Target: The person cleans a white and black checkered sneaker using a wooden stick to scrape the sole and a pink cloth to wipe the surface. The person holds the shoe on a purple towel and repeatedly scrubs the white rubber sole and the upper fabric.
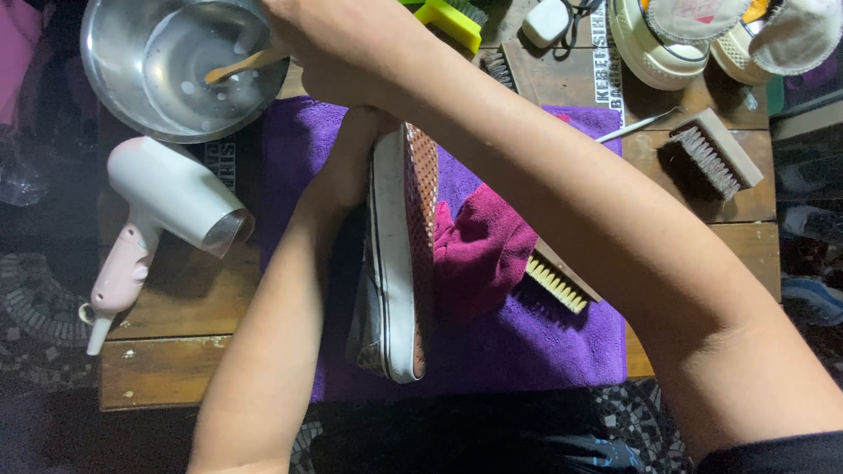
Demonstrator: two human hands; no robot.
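Observation:
My left hand [347, 167] grips the toe end of a shoe [399, 263] with a white sidewall and brown patterned sole, held on its side over a purple towel [527, 351]. My right arm crosses over it, and my right hand [307, 35] holds a small wooden-handled brush [241, 66] dipped into a steel bowl [114, 53] of cloudy water at the upper left. A magenta cloth [479, 250] lies crumpled beside the shoe's sole.
A pink-and-white hair dryer [162, 206] lies left of the towel on the wooden table [167, 369]. A wooden brush [558, 281] pokes from under the cloth. Another brush [716, 154], a thin tool [637, 125], a second shoe [654, 44] and a yellow-green brush [452, 17] sit behind.

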